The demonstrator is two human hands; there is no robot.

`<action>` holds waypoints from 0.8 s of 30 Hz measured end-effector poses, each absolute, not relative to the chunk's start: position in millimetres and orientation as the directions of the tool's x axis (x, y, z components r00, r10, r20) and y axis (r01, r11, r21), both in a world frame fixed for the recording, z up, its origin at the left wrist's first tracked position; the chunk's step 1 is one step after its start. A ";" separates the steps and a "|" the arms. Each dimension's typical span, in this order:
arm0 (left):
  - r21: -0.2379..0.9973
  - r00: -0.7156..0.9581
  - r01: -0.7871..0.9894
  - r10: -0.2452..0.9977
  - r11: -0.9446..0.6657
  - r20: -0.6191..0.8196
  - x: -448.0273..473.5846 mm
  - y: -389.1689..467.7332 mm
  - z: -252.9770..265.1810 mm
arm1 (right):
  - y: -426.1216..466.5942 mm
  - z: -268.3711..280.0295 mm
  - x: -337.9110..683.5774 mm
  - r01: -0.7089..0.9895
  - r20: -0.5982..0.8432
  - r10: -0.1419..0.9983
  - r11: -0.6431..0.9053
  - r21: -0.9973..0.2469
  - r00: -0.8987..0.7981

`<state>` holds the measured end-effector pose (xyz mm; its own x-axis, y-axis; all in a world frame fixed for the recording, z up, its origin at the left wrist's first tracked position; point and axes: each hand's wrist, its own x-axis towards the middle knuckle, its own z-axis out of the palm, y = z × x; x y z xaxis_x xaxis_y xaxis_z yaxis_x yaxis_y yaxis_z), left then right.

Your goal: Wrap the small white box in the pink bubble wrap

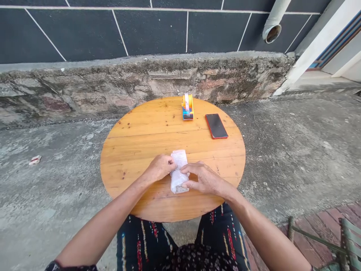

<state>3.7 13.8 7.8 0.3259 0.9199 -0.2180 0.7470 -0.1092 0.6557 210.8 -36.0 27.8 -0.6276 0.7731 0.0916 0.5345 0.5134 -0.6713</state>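
Observation:
A small bundle in whitish, translucent wrap [178,177] lies on the round wooden table [141,131], close to its near edge. What the wrap holds inside cannot be made out. My left hand [162,166] is at the bundle's left side, its fingers curled in a pinch at the wrap's edge. From the right, my right hand [201,177] rests its fingertips on the bundle, with thumb and fingers spread apart. Farther back stands a yellow and blue tape dispenser [188,107] with a roll on it.
A phone in a red case [216,126] lies on the table's right side. Behind the table runs a stone ledge [175,81] under a dark wall with a pipe [273,28]. A green chair [338,241] is at lower right. A small packet [35,160] lies on the concrete at left.

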 end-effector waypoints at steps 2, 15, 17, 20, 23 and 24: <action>0.612 0.326 0.779 0.922 -0.137 -0.209 4.1 16.0 7.4 | -35.2 26.9 211.4 0.521 0.099 0.766 0.519 -0.678 -0.635; 0.556 0.405 0.803 0.881 -0.215 -0.244 -0.2 21.5 18.3 | -25.0 29.5 211.1 0.495 -0.002 0.774 0.403 -0.769 -0.633; 0.521 0.419 0.819 0.871 -0.241 -0.256 0.5 23.3 21.1 | -22.0 31.4 211.0 0.502 -0.035 0.773 0.376 -0.778 -0.634; 0.468 0.420 0.843 0.870 -0.267 -0.260 1.6 25.1 22.7 | -18.3 34.3 210.6 0.509 -0.068 0.760 0.363 -0.780 -0.647; 0.431 0.397 0.863 0.882 -0.263 -0.256 0.9 26.4 20.9 | -16.0 36.2 209.8 0.506 -0.078 0.749 0.363 -0.782 -0.658; 0.424 0.389 0.868 0.886 -0.260 -0.253 0.1 26.8 19.9 | -15.4 36.5 209.5 0.505 -0.080 0.747 0.362 -0.784 -0.660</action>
